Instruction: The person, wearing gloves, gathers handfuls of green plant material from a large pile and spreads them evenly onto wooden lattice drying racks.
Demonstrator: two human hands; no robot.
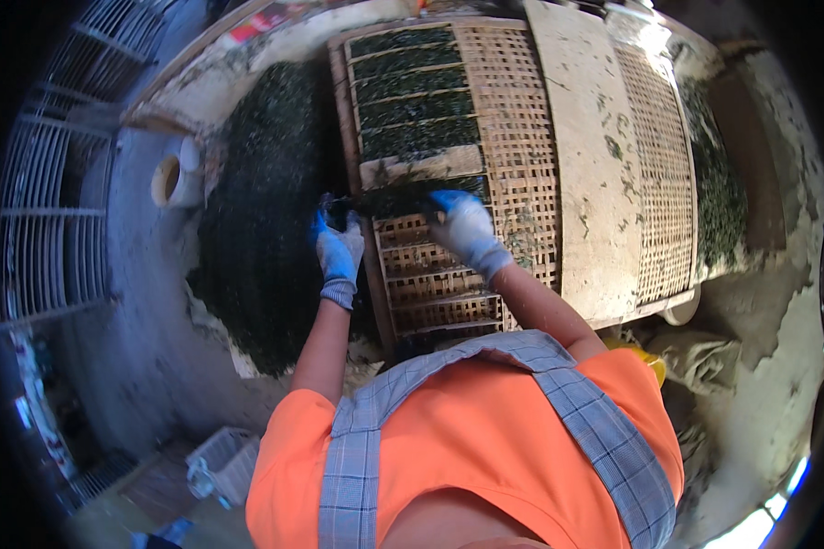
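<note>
Both my hands wear pale knitted gloves with blue on the fingers. My left hand point(340, 252) is at the wooden side rail of a woven lattice rack point(430, 240), next to a large heap of dark green leafy strands point(265, 201). Its thumb and fingers are apart. Over the rack, my right hand point(467, 229) reaches toward a dark green clump of strands point(398, 198) lying between my two hands. Motion blurs its fingers, so their grip is unclear. Thin slats divide the rack into rows. The far rows hold green strands, and a pale wooden board point(421, 167) lies across the rack just beyond the clump.
Right of the rack lies a long pale board point(600, 165) with scattered green bits, then another lattice panel point(655, 174). Slatted metal frames point(55, 220) stand at the left. A pale cylinder point(181, 174) is beyond the heap, and a white plastic basket point(224, 465) sits at lower left.
</note>
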